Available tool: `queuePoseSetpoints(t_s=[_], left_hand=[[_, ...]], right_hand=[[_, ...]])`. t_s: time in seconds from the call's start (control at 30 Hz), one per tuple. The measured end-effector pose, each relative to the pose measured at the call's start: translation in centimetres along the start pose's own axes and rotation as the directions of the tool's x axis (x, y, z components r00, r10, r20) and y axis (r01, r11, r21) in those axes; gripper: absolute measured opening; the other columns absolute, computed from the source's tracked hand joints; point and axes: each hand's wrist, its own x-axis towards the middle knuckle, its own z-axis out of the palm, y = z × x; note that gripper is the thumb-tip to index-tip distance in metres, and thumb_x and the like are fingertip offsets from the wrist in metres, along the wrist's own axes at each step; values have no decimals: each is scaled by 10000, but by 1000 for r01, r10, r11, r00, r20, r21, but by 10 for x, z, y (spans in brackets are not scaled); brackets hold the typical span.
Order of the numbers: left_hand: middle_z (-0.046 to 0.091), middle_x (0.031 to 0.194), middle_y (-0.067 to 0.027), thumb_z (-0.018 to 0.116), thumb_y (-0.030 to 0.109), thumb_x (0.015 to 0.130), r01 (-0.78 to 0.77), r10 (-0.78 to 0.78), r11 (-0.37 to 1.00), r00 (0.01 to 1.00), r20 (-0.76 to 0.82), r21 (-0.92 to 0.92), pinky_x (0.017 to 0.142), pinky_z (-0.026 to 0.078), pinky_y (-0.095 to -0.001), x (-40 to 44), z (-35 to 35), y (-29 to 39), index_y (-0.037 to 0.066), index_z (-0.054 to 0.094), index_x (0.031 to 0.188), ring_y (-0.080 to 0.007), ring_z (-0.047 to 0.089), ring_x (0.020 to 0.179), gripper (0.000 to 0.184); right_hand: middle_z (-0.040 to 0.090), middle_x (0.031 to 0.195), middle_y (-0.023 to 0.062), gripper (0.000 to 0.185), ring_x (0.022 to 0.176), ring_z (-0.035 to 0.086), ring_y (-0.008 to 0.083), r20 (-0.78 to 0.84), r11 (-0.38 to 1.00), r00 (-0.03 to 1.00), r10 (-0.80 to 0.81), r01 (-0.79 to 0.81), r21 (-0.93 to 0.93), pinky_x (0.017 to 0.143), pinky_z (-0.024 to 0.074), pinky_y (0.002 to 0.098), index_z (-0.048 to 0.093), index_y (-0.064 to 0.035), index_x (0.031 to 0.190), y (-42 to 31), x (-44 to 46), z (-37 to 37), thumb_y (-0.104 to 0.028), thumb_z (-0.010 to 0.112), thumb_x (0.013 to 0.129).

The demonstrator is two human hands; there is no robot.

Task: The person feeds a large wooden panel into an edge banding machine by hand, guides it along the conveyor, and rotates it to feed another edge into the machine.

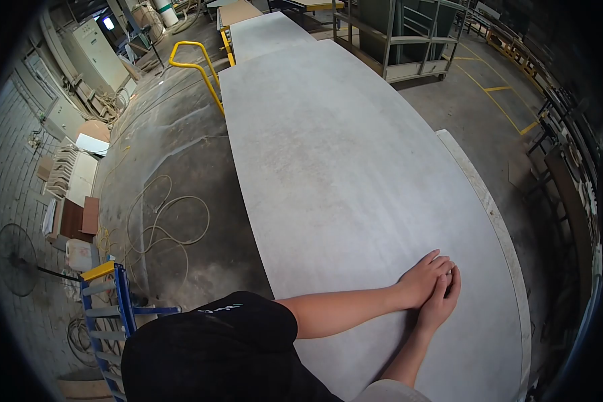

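My left hand (423, 280) and my right hand (439, 303) meet over the right part of a large pale grey-white board (295, 221). Fingers of both hands are bent and overlap one another. A tiny light spot shows between the fingertips, but what they hold, if anything, is too small to make out. My left arm reaches across the board from a black sleeve (208, 321). From the bottom edge comes my right forearm, with a grey sleeve end (392, 390). The board's surface has faint darker smudges near its middle.
Under the board's right side another slab edge (492, 208) sticks out. A yellow rail (197, 57) stands at its far left. A blue stepladder (104, 315) is close on my left, with a looped hose (164, 228) on the floor. A metal rack (402, 40) stands behind.
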Motion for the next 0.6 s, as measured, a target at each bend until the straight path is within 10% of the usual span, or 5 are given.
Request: queuePoseSetpoints(t_s=[0.6], left_hand=[[504,1350,-113,533,240,872,1,-1,1000,1000,22,10,1175,207,-465,0,-1,0,88,636,1125,-265,374,1339,313]], right_hand=[[564,1335,163,436,1205,542,254,0,1000,1000,-2,2,12,1027,421,353,506,32,1341,2,0,0,-209,558,981]])
